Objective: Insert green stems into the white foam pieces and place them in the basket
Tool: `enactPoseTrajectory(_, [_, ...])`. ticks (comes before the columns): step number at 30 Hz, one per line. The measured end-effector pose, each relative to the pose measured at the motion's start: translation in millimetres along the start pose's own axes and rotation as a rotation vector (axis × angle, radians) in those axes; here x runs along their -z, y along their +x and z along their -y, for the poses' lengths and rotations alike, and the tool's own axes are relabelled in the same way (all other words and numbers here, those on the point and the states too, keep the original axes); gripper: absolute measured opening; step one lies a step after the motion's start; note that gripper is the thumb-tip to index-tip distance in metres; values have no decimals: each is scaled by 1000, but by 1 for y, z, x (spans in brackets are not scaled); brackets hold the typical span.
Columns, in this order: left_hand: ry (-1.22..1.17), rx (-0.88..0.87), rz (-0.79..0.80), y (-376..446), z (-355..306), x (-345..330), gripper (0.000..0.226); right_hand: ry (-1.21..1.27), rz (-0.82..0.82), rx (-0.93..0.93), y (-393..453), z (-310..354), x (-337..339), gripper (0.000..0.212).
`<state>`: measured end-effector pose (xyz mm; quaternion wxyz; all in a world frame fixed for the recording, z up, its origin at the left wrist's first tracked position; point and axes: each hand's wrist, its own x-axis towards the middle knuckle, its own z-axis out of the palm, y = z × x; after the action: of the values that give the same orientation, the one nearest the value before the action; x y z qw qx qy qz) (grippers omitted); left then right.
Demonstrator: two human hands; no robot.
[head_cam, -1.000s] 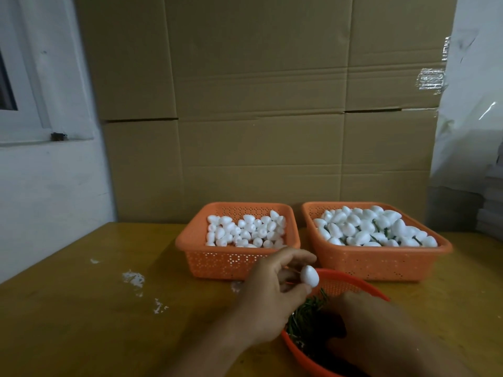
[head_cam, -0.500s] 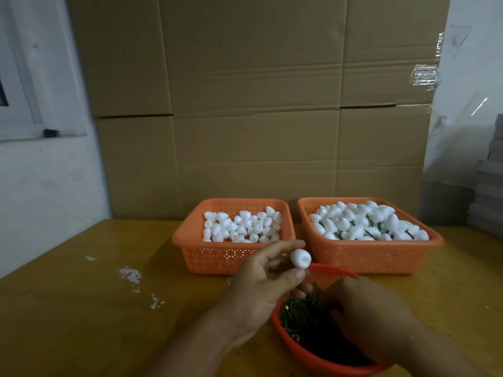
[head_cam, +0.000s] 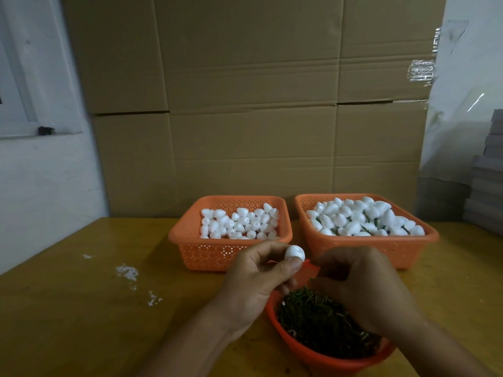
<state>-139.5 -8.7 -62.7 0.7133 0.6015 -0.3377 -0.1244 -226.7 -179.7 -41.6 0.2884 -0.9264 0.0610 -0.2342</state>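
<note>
Head view: 1 white foam piece is being pinched between the thumb and forefinger of the left hand, raised just above the round bowl of green stems. The right hand is being brought up close beside it with fingers curled tight; a stem is probably being pinched at their tips, but none can be made out.

Risk is being judged as follows: a stem being pushed in off-centre could be bent or could break out through the soft foam, and too hard a pinch could dent the piece or let it pop free.

Beyond the fingertips, 2 orange baskets are being kept: plain pieces in the left basket, stemmed ones in the right basket.
</note>
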Motion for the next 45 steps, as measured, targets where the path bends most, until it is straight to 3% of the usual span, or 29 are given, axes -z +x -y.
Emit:
enactPoseTrajectory(6, [-63, 25, -23, 0, -2, 0, 36, 548, -128, -80, 2, 5, 6, 24])
enactPoseTrajectory(10, [-102, 41, -37, -1, -3, -2, 43, 994, -143, -140, 3, 10, 10, 32])
enactPoseTrajectory(15, [-115, 61, -27, -2, -5, -4, 36, 1173, -140, -195, 6, 10, 6, 35])
enactPoseTrajectory(21, [-104, 66, -26, -3, -5, -7, 32, 1179, -127, -150, 5, 11, 1, 25])
enactPoseTrajectory(31, [-123, 66, -8, -5, -6, -10, 28, 1089, -100, -141, 0, 17, 2, 34])
enactPoseTrajectory(38, [-123, 67, -27, -5, -9, -8, 34, 827, -139, 6, -4, 23, 2, 24])
enactPoseTrajectory(45, [-122, 50, -88, -4, -10, -6, 35, 596, -66, 74, -7, 20, 0, 18])
